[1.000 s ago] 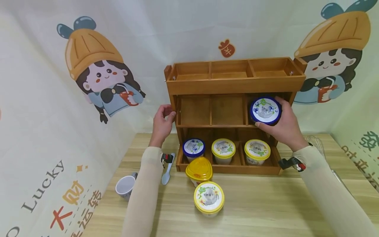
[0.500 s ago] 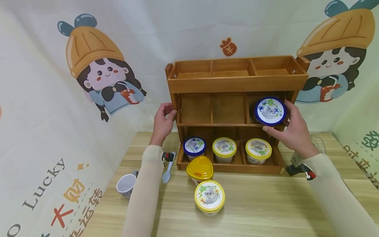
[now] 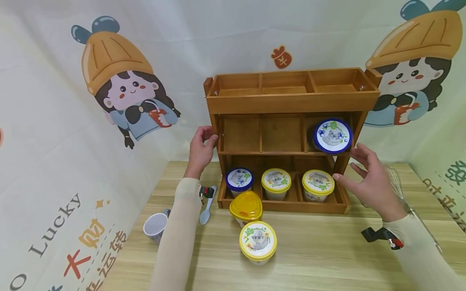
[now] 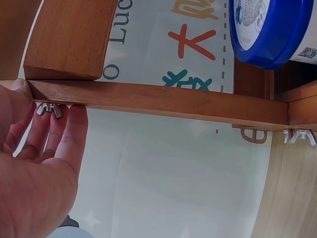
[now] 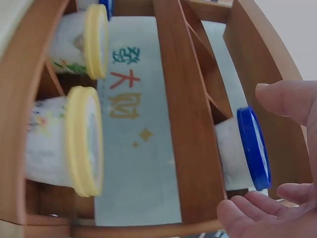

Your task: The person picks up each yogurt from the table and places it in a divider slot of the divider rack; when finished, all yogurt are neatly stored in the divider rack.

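Observation:
A wooden three-tier shelf stands on the table. My left hand grips its left side post, with thumb and fingers on the wood around a wing nut. In the right compartment of the middle tier sits a blue-lidded tub, its lid facing me. My right hand is off the tub, just below and right of it, fingers spread and holding nothing. On the bottom tier are another blue-lidded tub and two yellow-lidded tubs, one in the middle and one at right.
In front of the shelf stand a yellow rounded-triangular tub and a round yellow-lidded tub. A mug and a pale blue spoon lie left. A whisk lies right, partly behind my right hand.
My right hand moved the blue-lidded tub slightly right in its compartment, then let go and drew down and right. My left hand stays on the post.

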